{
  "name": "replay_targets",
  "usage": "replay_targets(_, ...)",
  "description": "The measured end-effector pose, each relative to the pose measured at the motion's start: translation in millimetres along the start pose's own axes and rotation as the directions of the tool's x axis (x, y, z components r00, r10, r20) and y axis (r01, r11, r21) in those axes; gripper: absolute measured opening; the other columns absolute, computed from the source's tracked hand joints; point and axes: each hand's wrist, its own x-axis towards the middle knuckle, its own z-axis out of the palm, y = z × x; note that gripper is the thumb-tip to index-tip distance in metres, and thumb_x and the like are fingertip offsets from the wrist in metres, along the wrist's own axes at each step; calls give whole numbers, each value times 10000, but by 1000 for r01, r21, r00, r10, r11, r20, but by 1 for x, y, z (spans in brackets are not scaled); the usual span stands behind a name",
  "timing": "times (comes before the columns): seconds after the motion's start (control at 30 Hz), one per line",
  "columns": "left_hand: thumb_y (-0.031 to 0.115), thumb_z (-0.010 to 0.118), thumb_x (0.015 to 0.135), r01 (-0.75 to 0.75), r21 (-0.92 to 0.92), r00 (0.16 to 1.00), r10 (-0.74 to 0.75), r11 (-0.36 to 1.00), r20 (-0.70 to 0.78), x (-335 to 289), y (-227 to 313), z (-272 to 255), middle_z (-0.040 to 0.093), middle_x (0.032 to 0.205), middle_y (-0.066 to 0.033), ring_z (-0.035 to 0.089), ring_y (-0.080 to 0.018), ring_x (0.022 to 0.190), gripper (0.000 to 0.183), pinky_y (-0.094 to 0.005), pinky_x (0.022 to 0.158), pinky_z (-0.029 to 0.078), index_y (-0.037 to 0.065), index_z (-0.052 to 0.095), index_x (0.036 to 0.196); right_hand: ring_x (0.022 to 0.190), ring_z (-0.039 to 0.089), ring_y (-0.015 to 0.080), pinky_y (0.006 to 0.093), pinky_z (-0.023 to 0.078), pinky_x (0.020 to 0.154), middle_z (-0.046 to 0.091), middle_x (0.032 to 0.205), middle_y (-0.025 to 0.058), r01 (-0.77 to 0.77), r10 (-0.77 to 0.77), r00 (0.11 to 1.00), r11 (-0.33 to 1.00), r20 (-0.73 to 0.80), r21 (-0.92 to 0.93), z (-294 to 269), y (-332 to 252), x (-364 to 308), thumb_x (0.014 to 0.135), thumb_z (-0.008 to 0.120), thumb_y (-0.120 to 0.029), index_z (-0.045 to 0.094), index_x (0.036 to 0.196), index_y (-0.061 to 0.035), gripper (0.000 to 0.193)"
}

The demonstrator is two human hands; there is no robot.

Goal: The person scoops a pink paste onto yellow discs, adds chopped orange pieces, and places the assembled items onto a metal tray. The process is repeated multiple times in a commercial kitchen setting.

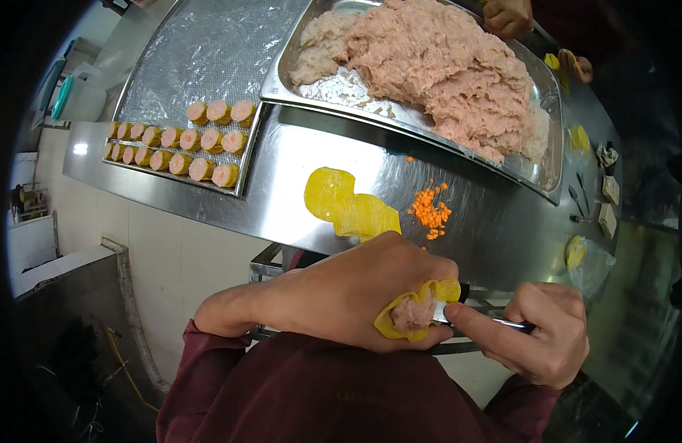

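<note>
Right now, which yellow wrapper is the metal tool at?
The frilled wrapper in the left hand, cupped around pink filling; the right hand holds the tool there. Wrappers beside the orange dice lie flat.

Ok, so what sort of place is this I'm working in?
Probably a commercial food-prep kitchen: there's a steel worktable, a large metal pan heaped with minced filling, and a tray holding rows of yellow-wrapped pieces.
</note>
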Motion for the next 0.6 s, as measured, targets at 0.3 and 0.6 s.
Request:
replay_targets(0.3, 264, 880, 862, 38, 72, 989, -48, 997, 140, 0, 16, -1, 689, 723, -167, 705, -450, 744, 343, -511, 677, 547, 26, 641, 926, 481, 425, 78, 278, 320, 411, 306, 654, -50, 62, -69, 989, 996, 132, 58, -11, 1, 10, 696, 879, -162, 872, 1064, -259, 382)
replay_targets(0.6, 415, 901, 859, 59, 11, 998, -59, 998, -36, -9, 14, -19, 697, 765, -151, 703, -418, 785, 471, -492, 654, 505, 43, 612, 847, 535, 407, 124, 312, 259, 517, 317, 658, -59, -89, 83, 990, 995, -115, -48, -5, 4, -13, 585, 891, -189, 895, 902, -309, 339)
